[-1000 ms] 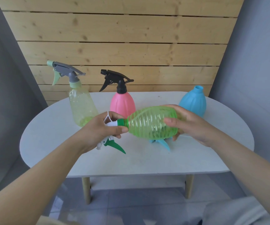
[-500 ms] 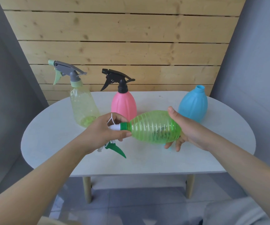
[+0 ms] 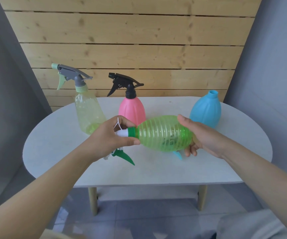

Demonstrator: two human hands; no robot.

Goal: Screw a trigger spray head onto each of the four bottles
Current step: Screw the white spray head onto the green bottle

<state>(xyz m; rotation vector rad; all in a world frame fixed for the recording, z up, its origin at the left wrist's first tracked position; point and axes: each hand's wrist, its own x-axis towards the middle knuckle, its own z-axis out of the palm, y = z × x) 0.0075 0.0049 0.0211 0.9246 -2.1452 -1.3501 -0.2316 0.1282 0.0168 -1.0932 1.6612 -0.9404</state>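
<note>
A ribbed clear-green bottle lies sideways in the air above the table, neck pointing left. My right hand grips its base end. My left hand holds the white and green trigger spray head at the bottle's neck, its green trigger hanging below my palm. At the back left stands a pale yellow bottle with a grey spray head. A pink bottle with a black spray head stands in the middle. A blue bottle stands at the back right with an open neck.
The white oval table stands against a wooden plank wall. A light blue spray-head part shows on the table under the green bottle, mostly hidden. Grey walls flank both sides.
My right hand has shifted its grip around the green bottle's base, fingers moving from the front to underneath. The bottle has stayed near level, and my left hand has stayed on the spray head.
</note>
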